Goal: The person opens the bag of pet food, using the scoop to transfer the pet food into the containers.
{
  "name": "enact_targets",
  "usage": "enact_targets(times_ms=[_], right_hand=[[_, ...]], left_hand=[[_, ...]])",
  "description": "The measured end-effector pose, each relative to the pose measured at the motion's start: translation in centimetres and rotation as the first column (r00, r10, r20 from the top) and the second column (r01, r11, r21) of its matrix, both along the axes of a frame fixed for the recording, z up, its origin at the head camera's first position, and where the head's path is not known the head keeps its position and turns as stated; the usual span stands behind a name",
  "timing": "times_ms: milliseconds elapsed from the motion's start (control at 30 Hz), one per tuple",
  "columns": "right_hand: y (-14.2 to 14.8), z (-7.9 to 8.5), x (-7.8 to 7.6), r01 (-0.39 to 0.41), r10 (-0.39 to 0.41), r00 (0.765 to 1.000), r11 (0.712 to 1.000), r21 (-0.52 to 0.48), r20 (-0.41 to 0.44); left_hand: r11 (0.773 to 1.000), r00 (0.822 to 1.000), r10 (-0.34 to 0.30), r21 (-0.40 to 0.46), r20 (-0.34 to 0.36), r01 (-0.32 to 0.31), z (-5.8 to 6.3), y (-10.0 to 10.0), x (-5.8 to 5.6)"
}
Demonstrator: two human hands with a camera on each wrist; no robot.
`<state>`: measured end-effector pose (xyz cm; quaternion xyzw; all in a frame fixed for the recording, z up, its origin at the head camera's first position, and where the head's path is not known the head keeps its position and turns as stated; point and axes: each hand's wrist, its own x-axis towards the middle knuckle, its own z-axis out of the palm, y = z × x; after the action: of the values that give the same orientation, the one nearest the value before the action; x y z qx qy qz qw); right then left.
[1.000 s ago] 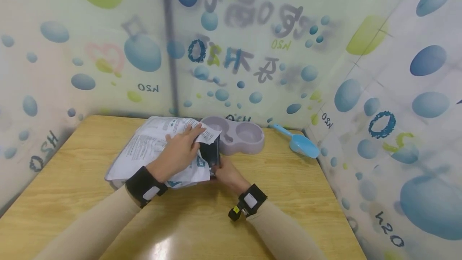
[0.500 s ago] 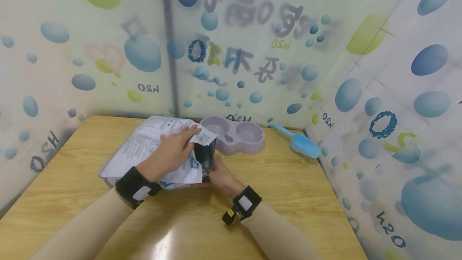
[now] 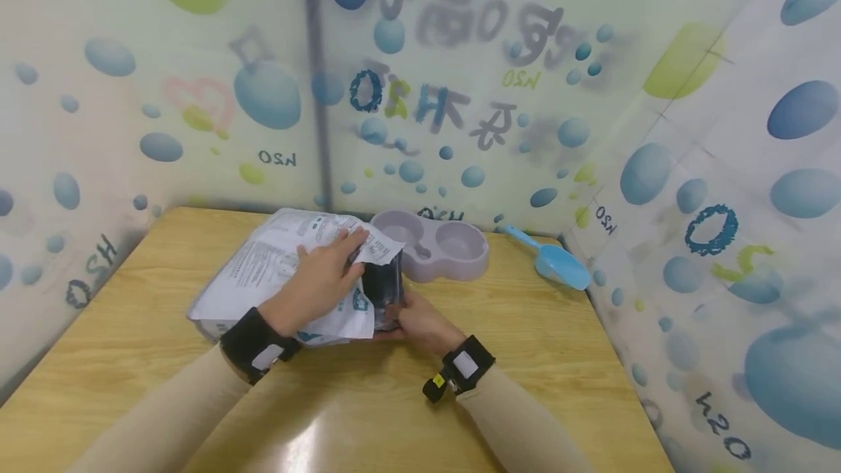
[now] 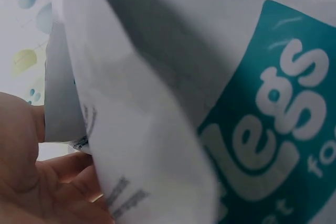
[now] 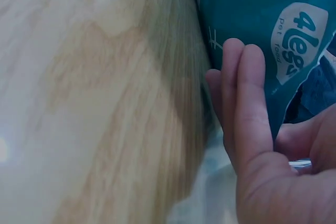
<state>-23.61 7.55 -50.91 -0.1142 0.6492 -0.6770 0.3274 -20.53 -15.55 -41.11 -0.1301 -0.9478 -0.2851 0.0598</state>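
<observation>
A white and teal pet food bag (image 3: 246, 261) lies on its side across the left half of the table, its mouth facing right and showing a dark interior (image 3: 382, 285). My left hand (image 3: 315, 283) holds the upper lip of the mouth, fingers over the loose white flap; in the left wrist view, the flap hides the thumb and finger ends. At the lower right of the mouth, my right hand (image 3: 423, 321) pinches the other lip. Its thumb goes inside while long, straight fingers (image 5: 252, 93) lie along the teal outer face, which reads "4legs pet food".
Behind the bag's mouth stands a grey-mauve double pet bowl (image 3: 430, 247). A light blue scoop (image 3: 561, 265) lies at the back right, close to the wall. Patterned walls enclose the wooden table (image 3: 368, 414) at the back and both sides.
Bag and both hands have shifted slightly left since the first frame. Both hands keep their hold on the mouth. The head view has turned a little to the left.
</observation>
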Motion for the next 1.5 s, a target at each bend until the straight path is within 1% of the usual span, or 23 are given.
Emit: enact_targets(times_ms=[233,467,667,767,800,900,1000,1033,1067,1167,1333,1433,1500], right_hand=[[0.5,0.3,-0.4,0.017,-0.016,1.0,0.998,0.066,-0.013],[1.0,0.4,-0.5,0.028,-0.018,0.997,0.99,0.138,-0.069],[2.0,0.5,-0.9,0.031,-0.012,0.993,0.985,0.171,-0.113],[2.6,0.7,-1.0,0.019,0.012,0.987,0.982,0.189,-0.163],[2.9,0.2,-1.4,0.013,0.025,0.98,0.983,0.184,-0.199],[3.2,0.5,-1.4,0.016,0.034,0.967,0.981,0.193,-0.254],[3.4,0.7,-1.3,0.052,0.006,0.962,0.978,0.204,-0.274],[3.3,1.3,-1.0,0.067,-0.008,0.966,0.973,0.222,-0.26],[3.3,1.4,-1.0,0.079,-0.016,0.964,0.97,0.23,-0.266],[3.4,1.4,-1.2,0.119,-0.048,0.96,0.961,0.25,-0.275],[3.9,1.3,-1.6,0.153,-0.064,0.949,0.949,0.275,-0.308],[4.1,1.5,-1.5,0.168,-0.059,0.935,0.942,0.29,-0.349],[4.3,1.6,-1.6,0.184,-0.058,0.922,0.936,0.301,-0.384]], left_hand=[[1.0,0.999,0.006,0.022,0.032,-0.006,-0.5,0.3,0.2],[1.0,1.0,0.009,0.015,0.021,-0.009,-0.8,0.5,0.3],[1.0,0.999,0.022,0.001,0.024,-0.022,-0.8,0.5,0.4],[1.0,0.999,0.025,-0.001,0.027,-0.025,-0.8,0.4,0.3],[1.0,0.999,0.025,0.001,0.027,-0.025,-0.8,0.4,0.3],[1.0,0.999,0.022,0.004,0.028,-0.022,-0.9,0.4,0.3],[1.0,0.999,0.019,0.005,0.03,-0.019,-1.0,0.4,0.3],[1.0,0.999,0.018,0.004,0.029,-0.018,-1.1,0.4,0.2],[1.0,0.999,0.017,0.005,0.027,-0.017,-1.1,0.4,0.2],[1.0,1.0,0.014,0.006,0.019,-0.014,-1.3,0.4,0.2],[1.0,1.0,0.017,0.005,0.002,-0.017,-1.6,0.4,0.1],[1.0,1.0,0.02,0.005,-0.005,-0.02,-1.7,0.4,0.2],[1.0,1.0,0.021,0.007,-0.009,-0.021,-1.8,0.4,0.2]])
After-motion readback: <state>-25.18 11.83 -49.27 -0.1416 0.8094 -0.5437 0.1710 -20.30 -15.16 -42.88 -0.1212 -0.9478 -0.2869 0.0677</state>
